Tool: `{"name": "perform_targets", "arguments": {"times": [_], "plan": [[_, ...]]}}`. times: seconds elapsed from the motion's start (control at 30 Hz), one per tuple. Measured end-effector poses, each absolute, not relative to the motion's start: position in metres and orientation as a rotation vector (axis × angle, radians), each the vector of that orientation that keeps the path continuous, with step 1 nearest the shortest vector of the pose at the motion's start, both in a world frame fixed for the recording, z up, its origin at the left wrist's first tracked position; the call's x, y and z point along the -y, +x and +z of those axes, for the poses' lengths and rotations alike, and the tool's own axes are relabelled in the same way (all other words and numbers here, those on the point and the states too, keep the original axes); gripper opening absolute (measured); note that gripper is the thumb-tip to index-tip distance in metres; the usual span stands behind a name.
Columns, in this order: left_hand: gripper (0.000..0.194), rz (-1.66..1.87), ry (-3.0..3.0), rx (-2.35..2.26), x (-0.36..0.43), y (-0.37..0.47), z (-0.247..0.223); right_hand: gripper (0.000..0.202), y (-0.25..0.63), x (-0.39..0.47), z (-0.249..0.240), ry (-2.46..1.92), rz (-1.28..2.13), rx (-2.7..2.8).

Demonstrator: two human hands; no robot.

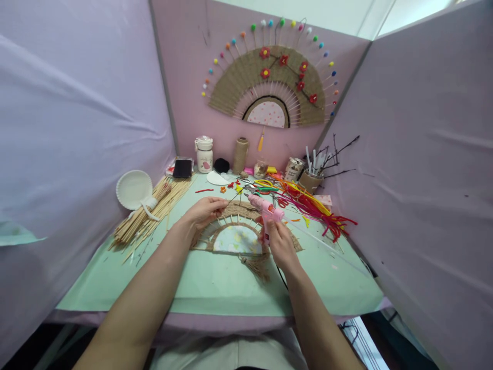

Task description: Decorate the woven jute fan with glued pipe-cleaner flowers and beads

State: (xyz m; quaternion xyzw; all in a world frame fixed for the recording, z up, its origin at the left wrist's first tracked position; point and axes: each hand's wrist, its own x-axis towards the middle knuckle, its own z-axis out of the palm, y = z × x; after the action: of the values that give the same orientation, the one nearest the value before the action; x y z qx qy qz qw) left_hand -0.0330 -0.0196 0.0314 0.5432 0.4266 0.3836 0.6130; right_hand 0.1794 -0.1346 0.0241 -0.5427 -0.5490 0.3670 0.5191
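Note:
My right hand (280,239) is wrapped round the handle of a pink glue gun (265,204), whose nozzle points up and to the left. Between the fingertips of my left hand (206,210) is a thin dark twig (234,197), its far end close to a small yellow flower (239,189) near the nozzle. Beneath both hands a half-round twine fan (236,239) lies on the table, with a pale patterned centre and a twine tassel (256,267) at its lower edge.
Bundled sticks (144,216) and a white scalloped dish (134,189) stand at the left. Red and yellow pipe cleaners (314,208) lie at the right. Behind are a white jar (204,154), a twine spool (241,155) and a pot of twigs (311,180). A large fan (231,85) hangs above.

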Motion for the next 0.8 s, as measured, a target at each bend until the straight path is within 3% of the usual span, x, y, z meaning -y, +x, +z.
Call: {"name": "perform_targets", "arguments": {"times": [0.8], "plan": [[0.033, 0.852, 1.162, -0.89, 0.0197, -0.0291, 0.0261, 0.049, 0.1749, 0.1338, 0.0223, -1.334, 0.746, 1.387]]}}
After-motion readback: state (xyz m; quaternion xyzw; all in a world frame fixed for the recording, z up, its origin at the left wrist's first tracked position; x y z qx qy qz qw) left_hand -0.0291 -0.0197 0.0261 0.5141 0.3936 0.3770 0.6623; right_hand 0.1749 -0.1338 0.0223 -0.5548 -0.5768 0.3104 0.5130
